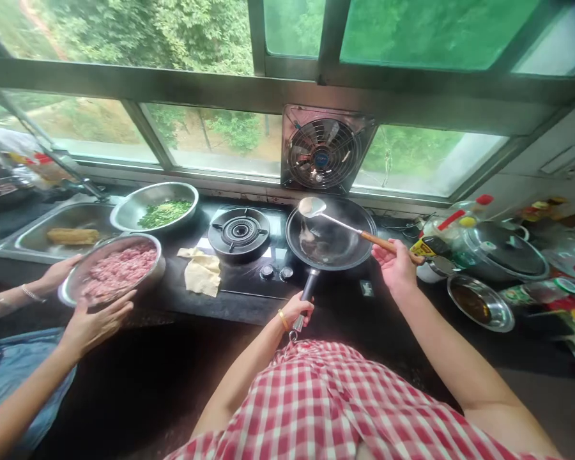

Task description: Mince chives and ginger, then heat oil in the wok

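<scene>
My left hand (299, 311) is closed around the black handle of a dark wok (333, 252) on the right side of the stove. In my right hand (397, 267) is the wooden handle of a metal ladle (338, 222). The ladle's head hangs over the far left part of the wok, light and shiny. Inside, the wok has a wet-looking sheen and a pale patch, with no pieces of food that I can make out.
At the left, a co-worker's hands (89, 326) hold a metal bowl of minced meat (119, 271). Chopped greens (165, 214) fill part of a basin near the sink (29, 241). A cloth (202, 273) lies beside the bare burner (239, 231). A lidded pot (503, 249) and sauce bowl (479, 303) stand right.
</scene>
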{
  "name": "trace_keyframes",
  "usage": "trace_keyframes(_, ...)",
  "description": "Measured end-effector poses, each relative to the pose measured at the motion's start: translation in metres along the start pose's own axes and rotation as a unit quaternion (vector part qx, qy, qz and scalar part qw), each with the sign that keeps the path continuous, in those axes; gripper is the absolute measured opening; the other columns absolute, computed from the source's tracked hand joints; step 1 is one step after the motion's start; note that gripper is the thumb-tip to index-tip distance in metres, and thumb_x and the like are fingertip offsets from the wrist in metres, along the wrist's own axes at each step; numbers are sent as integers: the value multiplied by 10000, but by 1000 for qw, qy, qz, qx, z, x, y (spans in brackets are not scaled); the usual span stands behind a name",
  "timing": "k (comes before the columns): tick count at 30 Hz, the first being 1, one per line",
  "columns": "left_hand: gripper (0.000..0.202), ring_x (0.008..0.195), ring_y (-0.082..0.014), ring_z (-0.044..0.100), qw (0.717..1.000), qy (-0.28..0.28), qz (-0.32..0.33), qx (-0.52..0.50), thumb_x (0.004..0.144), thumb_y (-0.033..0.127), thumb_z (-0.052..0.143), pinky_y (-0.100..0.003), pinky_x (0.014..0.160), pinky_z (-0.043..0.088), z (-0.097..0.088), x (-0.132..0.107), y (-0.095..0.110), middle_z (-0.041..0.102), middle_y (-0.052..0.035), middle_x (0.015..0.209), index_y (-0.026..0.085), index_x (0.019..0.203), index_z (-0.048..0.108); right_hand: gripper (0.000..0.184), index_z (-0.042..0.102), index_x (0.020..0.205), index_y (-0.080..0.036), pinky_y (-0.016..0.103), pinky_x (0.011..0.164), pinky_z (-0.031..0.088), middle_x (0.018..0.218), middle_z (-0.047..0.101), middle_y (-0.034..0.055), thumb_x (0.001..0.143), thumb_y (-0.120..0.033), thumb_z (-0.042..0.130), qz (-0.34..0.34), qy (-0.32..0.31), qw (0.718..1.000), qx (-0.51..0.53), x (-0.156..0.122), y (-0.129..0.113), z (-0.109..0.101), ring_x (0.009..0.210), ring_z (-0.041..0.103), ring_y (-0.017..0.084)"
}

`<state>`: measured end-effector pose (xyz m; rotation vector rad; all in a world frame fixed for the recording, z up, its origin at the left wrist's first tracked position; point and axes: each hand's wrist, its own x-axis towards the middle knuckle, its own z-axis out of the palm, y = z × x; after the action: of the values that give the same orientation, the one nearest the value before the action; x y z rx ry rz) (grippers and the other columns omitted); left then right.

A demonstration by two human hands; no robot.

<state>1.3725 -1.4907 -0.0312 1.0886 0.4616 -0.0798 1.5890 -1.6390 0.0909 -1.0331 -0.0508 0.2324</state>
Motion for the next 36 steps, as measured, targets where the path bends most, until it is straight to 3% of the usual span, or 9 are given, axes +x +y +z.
trace_keyframes(7,327,315,-78,415,996,64,38,-52,604,213,562,-194,315,343,13,-40,0,474,66,504,175,895,418,143,570,812,-192,262,636,582,646,675,-3,753,-321,588,41,-48,998,11,3,-13,6,618,674,140)
trace_keyframes(12,345,316,-64,402,988,122,65,-71,592,220,569,-180,313,327,-3,-73,9,470,70,514,175,897,415,143,574,803,-186,263,631,584,656,678,5,763,-323,580,60,-89,994,14,-3,-2,33,615,674,141)
trace_keyframes(17,357,329,-59,404,980,160,90,-81,586,234,587,-175,319,332,-48,-102,27,469,69,521,176,892,414,148,574,784,-185,255,608,585,641,671,1,753,-328,597,71,-111,991,21,-16,26,82,590,670,142)
trace_keyframes(23,369,341,-42,403,980,159,92,-79,587,263,612,-169,342,343,-131,-131,54,467,72,545,173,886,415,103,581,787,-175,243,576,583,650,679,12,766,-275,575,98,-114,988,42,-50,71,160,592,674,148)
trace_keyframes(28,368,349,-47,417,985,148,68,-65,581,277,607,-172,355,356,-196,-139,76,466,72,546,174,874,410,121,581,780,-184,246,588,584,634,676,-2,785,-305,571,97,-98,989,50,-82,110,226,589,672,135)
trace_keyframes(32,368,354,-58,436,987,141,47,-56,569,271,604,-179,361,371,-221,-141,87,474,68,548,181,865,405,118,589,782,-187,247,585,581,627,677,-10,785,-303,574,96,-112,988,35,-101,130,271,572,668,129)
trace_keyframes(36,383,369,-65,456,991,118,19,-67,578,285,621,-188,386,394,-228,-139,92,478,64,555,187,881,409,111,589,777,-195,247,586,582,637,677,-16,786,-302,562,104,-142,984,19,-108,145,318,581,668,127)
